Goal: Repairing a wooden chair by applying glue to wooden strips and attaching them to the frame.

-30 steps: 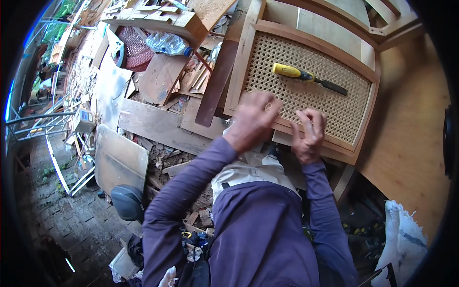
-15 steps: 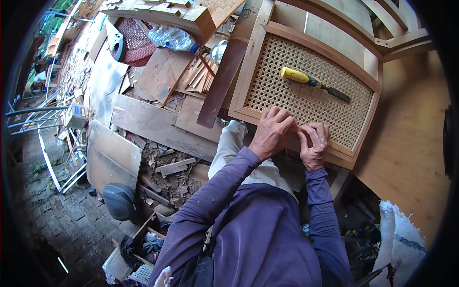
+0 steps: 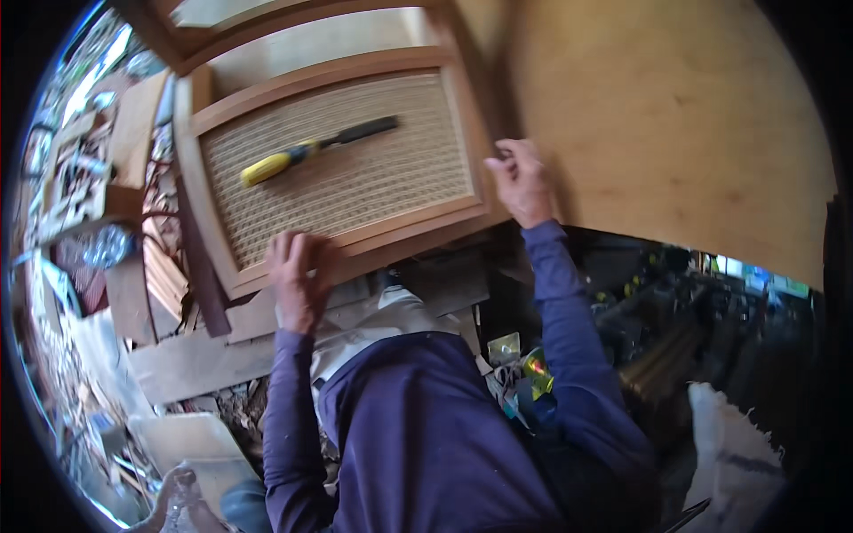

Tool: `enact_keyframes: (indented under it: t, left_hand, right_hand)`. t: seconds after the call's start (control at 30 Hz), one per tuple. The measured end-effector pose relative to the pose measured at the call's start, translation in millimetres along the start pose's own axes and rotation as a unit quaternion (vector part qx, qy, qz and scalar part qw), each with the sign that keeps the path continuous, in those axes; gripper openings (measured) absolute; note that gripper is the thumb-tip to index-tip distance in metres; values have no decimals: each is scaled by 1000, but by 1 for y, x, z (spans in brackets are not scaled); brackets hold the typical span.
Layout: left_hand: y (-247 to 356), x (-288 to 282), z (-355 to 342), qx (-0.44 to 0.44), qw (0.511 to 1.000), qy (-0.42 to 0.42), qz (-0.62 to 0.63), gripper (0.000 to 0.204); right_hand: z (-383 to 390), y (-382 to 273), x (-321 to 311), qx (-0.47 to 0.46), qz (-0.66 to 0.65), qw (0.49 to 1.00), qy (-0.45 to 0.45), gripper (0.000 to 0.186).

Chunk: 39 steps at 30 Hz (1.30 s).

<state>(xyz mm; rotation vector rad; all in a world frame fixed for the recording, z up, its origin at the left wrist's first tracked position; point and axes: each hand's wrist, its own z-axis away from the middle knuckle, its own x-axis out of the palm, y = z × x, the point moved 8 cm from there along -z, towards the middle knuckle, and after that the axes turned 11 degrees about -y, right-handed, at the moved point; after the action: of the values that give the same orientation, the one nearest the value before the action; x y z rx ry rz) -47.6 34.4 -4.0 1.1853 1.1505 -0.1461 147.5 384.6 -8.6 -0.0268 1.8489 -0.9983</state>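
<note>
My left hand (image 3: 300,280) is at the front edge of a wooden frame with a woven cane panel (image 3: 355,200), its fingers bent and a little apart, slightly blurred. I see nothing in it. Past the frame's right edge, my right hand (image 3: 522,185) is raised over a plywood board (image 3: 675,115). Its thumb and fingers are drawn together in a pinch; whatever may be between them is too small to make out. On the cane lies a chisel (image 3: 311,153) with a yellow handle and a dark blade, touched by neither hand.
Curved wooden rails (image 3: 302,18) rise behind the cane frame. To the left are a dark brown board (image 3: 203,258), a clear plastic bottle (image 3: 108,246) and scattered wood scraps. A torn white sack (image 3: 733,453) hangs at lower right, beside a dark cluttered area.
My hands, together at the frame's front edge before, have come apart; the right has moved rightward over the plywood. The view has swung right. The chisel still lies on the cane.
</note>
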Motion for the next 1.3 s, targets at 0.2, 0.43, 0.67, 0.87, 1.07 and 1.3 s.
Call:
enact_keyframes:
  t: [0.2,0.43,0.67,0.87,1.07,1.3]
  left_hand:
    - [9,18,-14,11,998,-40,-38,8]
    - [9,19,-18,24,995,-66,-66,9]
    - [12,20,-15,26,996,-64,-53,8]
    - [29,21,-20,39,985,-86,-142,11]
    - [107,75,-42,159,975,-108,-114,34]
    - [115,118,-51,134,983,-108,-61,35]
  right_hand:
    - [-1,61,25,153,-66,973,-159,63]
    - [-8,77,52,163,-70,971,-162,89]
    - [-6,77,58,201,-136,943,-228,83]
    - [-10,85,66,190,-179,938,-228,84]
    - [-5,90,62,210,-178,939,-207,88]
    - [-8,87,61,196,-191,943,-189,94]
